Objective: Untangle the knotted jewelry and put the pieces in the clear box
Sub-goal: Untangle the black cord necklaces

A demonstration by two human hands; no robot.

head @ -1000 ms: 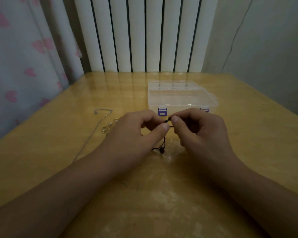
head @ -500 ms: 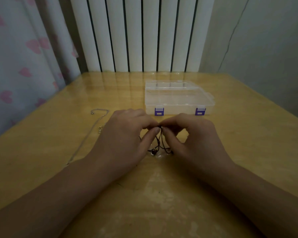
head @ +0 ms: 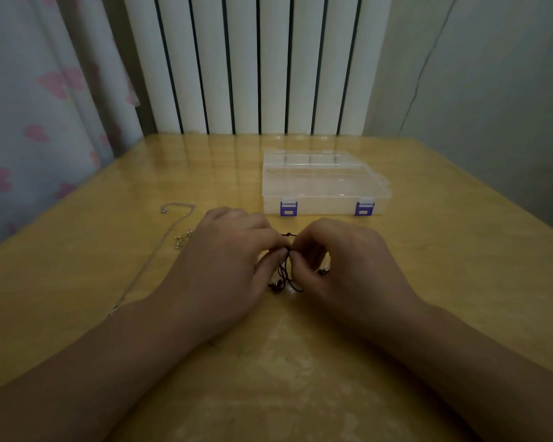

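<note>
Dropped lower toward desk [head: 460, 282] since before; left hand [head: 227, 263], right hand [head: 351, 266] both pinching black cord knot [head: 288, 250], loops dangling below fingers [head: 270, 261].

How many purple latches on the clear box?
2. Both sit on the front wall of the clear box: left purple latch near the front-left corner, right purple latch near the front-right corner. The back side isn't visible, so more may be hidden.

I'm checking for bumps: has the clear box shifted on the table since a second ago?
Cannot tell. The clear box sits lower in the picture, but the radiator and table edge shift too, so the camera moved.
</note>
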